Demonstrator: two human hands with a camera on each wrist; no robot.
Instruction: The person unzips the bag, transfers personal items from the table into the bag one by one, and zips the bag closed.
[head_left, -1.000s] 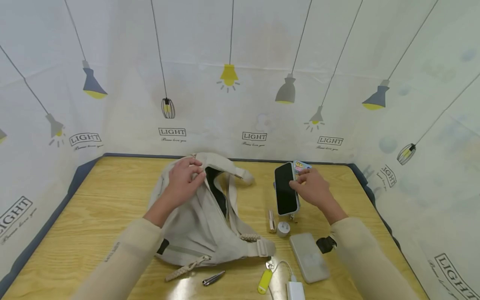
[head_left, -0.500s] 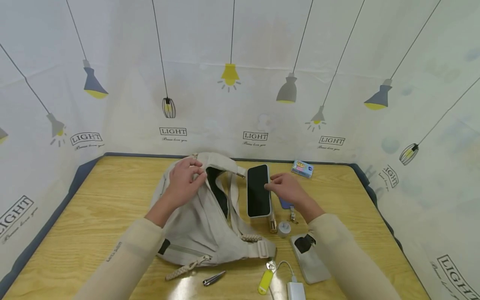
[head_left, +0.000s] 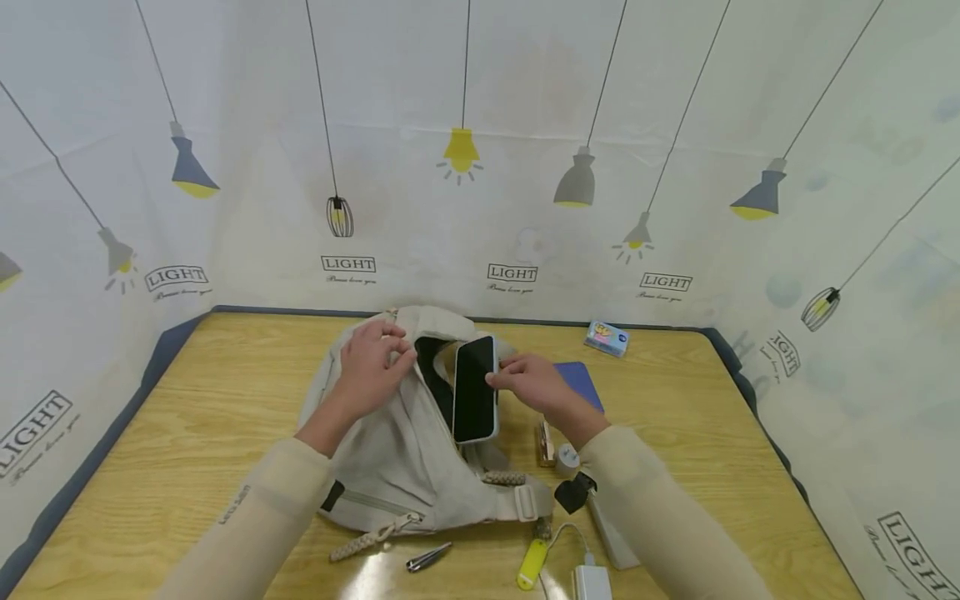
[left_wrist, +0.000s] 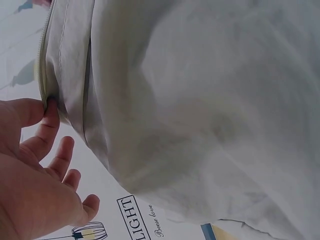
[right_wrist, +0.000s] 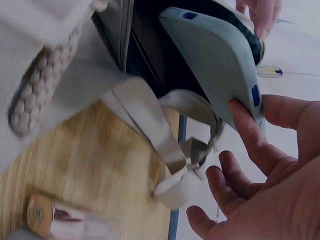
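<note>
A beige bag [head_left: 397,467] lies on the table with its dark zipped opening facing right. My left hand [head_left: 372,367] pinches the zipped edge of that opening between thumb and forefinger, as the left wrist view shows, the other fingers spread. My right hand [head_left: 536,385] pinches a smartphone [head_left: 475,392] in a pale blue case by its right edge. The phone is upright, screen toward the head camera, beside the bag's opening. In the right wrist view the phone's case [right_wrist: 215,60] overlaps the dark opening; I cannot tell how far inside it is.
Right of the bag lie a blue flat item [head_left: 580,383], a small colourful pack [head_left: 607,338], a lipstick-like tube [head_left: 545,443] and a white round plug [head_left: 567,459]. In front are a nail clipper [head_left: 429,557], a yellow tag [head_left: 532,564], a white corded block [head_left: 592,582] and a partly hidden pale slab [head_left: 613,533].
My right hand has carried the phone leftward from the right side of the table to the bag's opening, uncovering the blue item and the small pack. My left hand stays at the bag's edge.
</note>
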